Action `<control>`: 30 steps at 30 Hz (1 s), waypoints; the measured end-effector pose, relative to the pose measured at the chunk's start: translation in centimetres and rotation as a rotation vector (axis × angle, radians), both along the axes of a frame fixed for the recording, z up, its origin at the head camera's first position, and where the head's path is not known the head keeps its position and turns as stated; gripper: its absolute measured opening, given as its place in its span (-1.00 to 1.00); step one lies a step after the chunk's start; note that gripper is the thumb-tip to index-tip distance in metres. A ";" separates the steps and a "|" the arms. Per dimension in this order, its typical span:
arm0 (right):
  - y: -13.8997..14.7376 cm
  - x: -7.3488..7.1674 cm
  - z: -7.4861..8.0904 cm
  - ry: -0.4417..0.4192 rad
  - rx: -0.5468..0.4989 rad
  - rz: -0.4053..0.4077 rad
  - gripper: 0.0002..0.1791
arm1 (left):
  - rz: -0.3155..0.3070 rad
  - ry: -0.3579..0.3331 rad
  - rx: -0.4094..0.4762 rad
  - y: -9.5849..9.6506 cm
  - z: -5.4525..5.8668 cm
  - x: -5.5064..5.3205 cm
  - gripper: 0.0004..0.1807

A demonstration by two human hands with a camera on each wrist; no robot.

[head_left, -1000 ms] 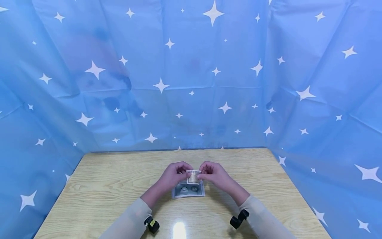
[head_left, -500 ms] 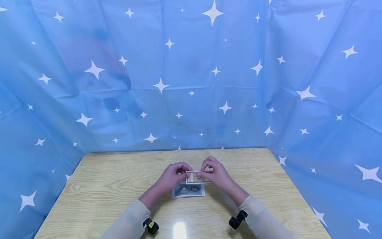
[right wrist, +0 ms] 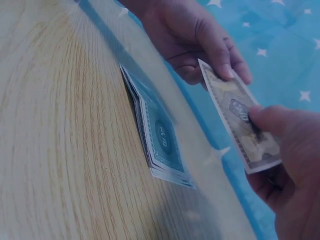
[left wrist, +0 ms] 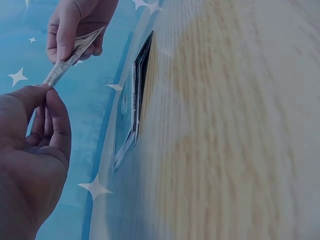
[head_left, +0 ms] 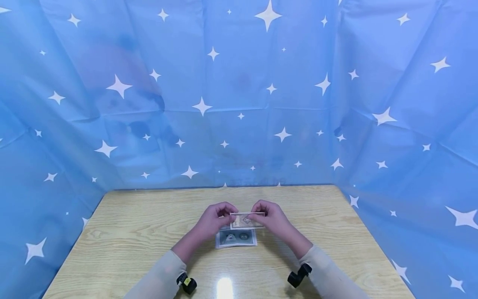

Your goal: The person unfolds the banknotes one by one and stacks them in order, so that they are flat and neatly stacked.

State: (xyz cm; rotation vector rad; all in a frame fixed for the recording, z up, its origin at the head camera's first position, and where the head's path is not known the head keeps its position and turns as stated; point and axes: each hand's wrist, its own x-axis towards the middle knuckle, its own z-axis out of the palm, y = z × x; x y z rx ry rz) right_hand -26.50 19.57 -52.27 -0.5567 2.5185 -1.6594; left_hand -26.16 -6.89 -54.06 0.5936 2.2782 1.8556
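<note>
A small brownish banknote with a pale border is stretched flat between my two hands, raised above the table. My left hand pinches its left end between thumb and fingers. At the opposite end my right hand grips it, with the thumb lying over the printed face. The right wrist view shows that face, a dark emblem in the middle of the banknote. Just below and nearer to me, a stack of blue-green banknotes lies on the table. Its layered edges show in the left wrist view, several notes thick.
The light wood-grain table spreads around the stack. A blue star-patterned cloth hangs behind it and along both sides. Each sleeve carries a black wrist camera, the left one and the right one.
A second ago the held note looked narrow, with my hands close together. My right hand then shifted outward and the note now shows wider. The stack has stayed in place.
</note>
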 end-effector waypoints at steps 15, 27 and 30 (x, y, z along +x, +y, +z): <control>-0.2 1.0 -0.4 -0.022 0.047 -0.020 -0.91 | 0.002 -0.006 -0.071 -2.0 -0.1 0.7 -0.84; -1.2 2.0 -1.1 -0.027 0.074 0.006 -0.85 | -0.051 -0.003 -0.168 -3.5 -0.4 1.3 -0.81; -1.4 2.2 -1.2 -0.038 0.089 0.002 -0.85 | -0.070 -0.013 -0.193 -3.5 -0.4 1.5 -0.81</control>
